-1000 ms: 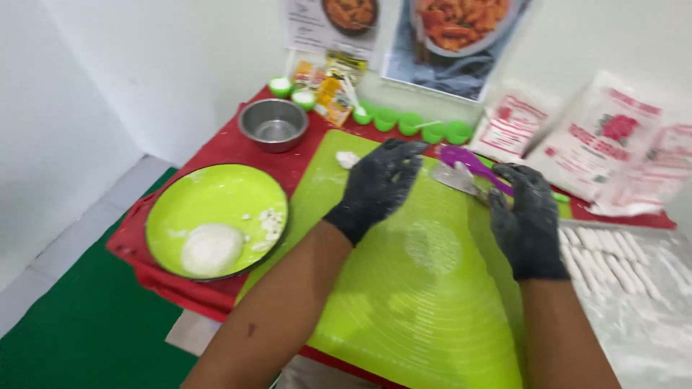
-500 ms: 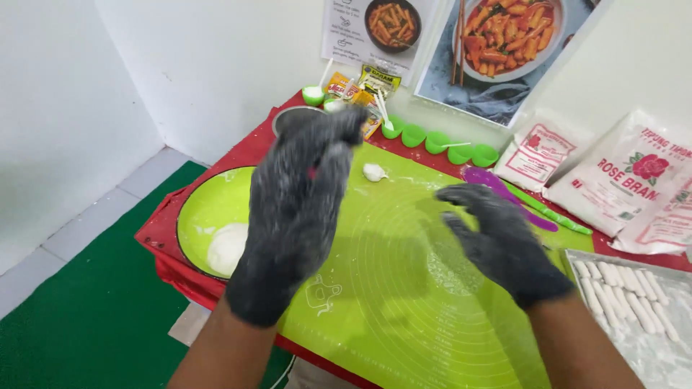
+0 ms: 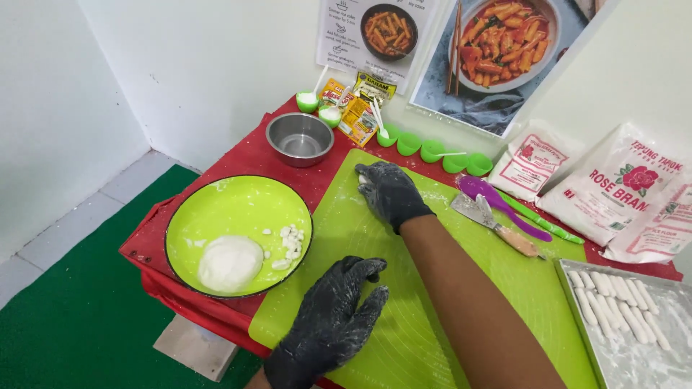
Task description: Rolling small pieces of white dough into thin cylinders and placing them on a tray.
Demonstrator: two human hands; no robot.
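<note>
1. Dough bit (image 3: pixel 362 178) sits at the far end of the green mat (image 3: pixel 432 288), and it's mostly hidden under the right hand (image 3: pixel 389 191), only a white edge peeks out by the fingertips.
2. Right hand, black glove, is reached across and pressed down on that bit. Its grip looks loosely curled over the dough, but I can't tell if it's actually closed around it or just lying on top.
3. Left hand (image 3: pixel 333 320), also gloved and dusted with flour, rests flat on the near edge of the mat, fingers spread, holding nothing.
4. Green bowl (image 3: pixel 216 205) is just left of the mat with a dough ball (image 3: pixel 231 263) in it and a few small white chunks beside the ball.
5. Steel bowl (image 3: pixel 299 138) stands behind the green one, on the red table (image 3: pixel 245 155).
6. Scraper (image 3: pixel 494 224) and purple spoon (image 3: pixel 501 204) lie on the mat's right side, well apart from both hands.
7. Tray (image 3: pixel 577 317) at the right holds a row of white dough sticks (image 3: pixel 616 294).
8. Flour bags (image 3: pixel 620 191) lean against the wall at the back right.
</note>
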